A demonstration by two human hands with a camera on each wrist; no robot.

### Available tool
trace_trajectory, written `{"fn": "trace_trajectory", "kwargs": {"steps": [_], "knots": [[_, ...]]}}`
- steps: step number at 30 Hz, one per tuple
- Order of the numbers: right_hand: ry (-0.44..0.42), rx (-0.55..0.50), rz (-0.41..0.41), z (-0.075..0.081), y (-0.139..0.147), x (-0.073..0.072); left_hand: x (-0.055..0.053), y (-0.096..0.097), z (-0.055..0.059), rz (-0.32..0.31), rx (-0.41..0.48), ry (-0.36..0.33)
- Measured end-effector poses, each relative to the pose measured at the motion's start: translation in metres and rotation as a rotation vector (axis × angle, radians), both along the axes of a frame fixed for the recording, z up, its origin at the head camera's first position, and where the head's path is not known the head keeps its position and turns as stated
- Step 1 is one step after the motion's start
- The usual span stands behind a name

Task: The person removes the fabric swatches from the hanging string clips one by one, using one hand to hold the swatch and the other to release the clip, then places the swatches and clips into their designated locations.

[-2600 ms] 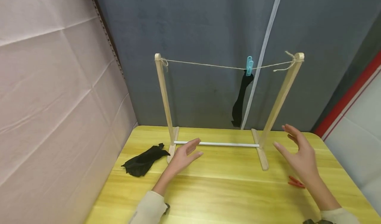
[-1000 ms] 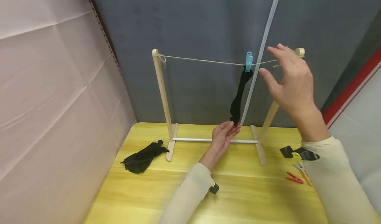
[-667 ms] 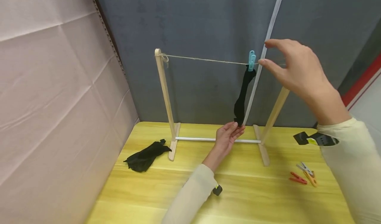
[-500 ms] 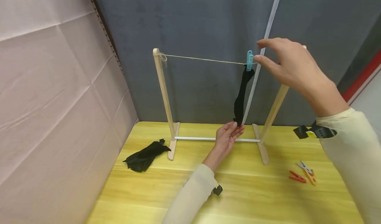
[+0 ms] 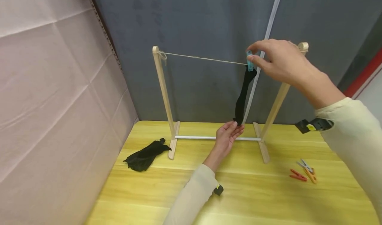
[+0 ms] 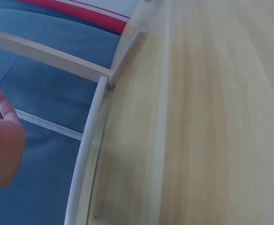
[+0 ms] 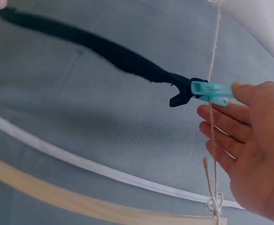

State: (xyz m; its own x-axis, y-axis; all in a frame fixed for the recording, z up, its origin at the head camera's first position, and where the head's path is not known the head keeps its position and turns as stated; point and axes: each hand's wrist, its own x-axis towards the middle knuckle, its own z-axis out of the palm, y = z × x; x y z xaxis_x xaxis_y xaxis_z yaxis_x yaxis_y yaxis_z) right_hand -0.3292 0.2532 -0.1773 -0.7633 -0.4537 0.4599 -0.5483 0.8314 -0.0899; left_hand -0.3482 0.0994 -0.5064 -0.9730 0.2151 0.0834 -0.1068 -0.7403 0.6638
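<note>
A long, narrow black cloth (image 5: 243,94) hangs from the string (image 5: 203,57) by a light-blue clothespin (image 5: 250,60). My right hand (image 5: 282,60) has its thumb and index finger on the handle end of that clothespin. In the right wrist view, the clothespin (image 7: 211,90) bites the cloth's top end at the string, and the other fingers are spread below. Down at the cloth's lower end, my left hand (image 5: 225,138) pinches its tip between thumb and fingers. The left wrist view shows part of that hand (image 6: 3,140), with the cloth out of sight.
The string is tied between two wooden posts (image 5: 163,89) joined low by a white rod (image 5: 195,137). Another black cloth (image 5: 146,155) lies at the left. Red (image 5: 297,175), grey (image 5: 304,165) and orange (image 5: 311,176) clothespins lie at the right. A grey curtain (image 5: 203,19) stands behind.
My left hand moved from beside the rack's left foot to the cloth's lower tip and took hold of it. The right hand rose from the right and closed in on the blue clothespin.
</note>
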Motion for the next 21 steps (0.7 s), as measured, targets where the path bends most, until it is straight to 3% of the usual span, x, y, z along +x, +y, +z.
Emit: {"fn": "trace_trajectory", "kwargs": {"steps": [7, 16, 21], "knots": [[-0.046, -0.17, -0.007, -0.003, 0.007, 0.003, 0.01, 0.007, -0.003, -0.012, -0.024, 0.049], [0.026, -0.301, -0.039, -0.012, 0.01, -0.001, 0.008, 0.004, 0.001, -0.013, -0.003, 0.072], [0.104, -0.314, -0.033, -0.017, 0.008, -0.003, 0.005, 0.001, 0.004, 0.006, 0.003, 0.024]]}}
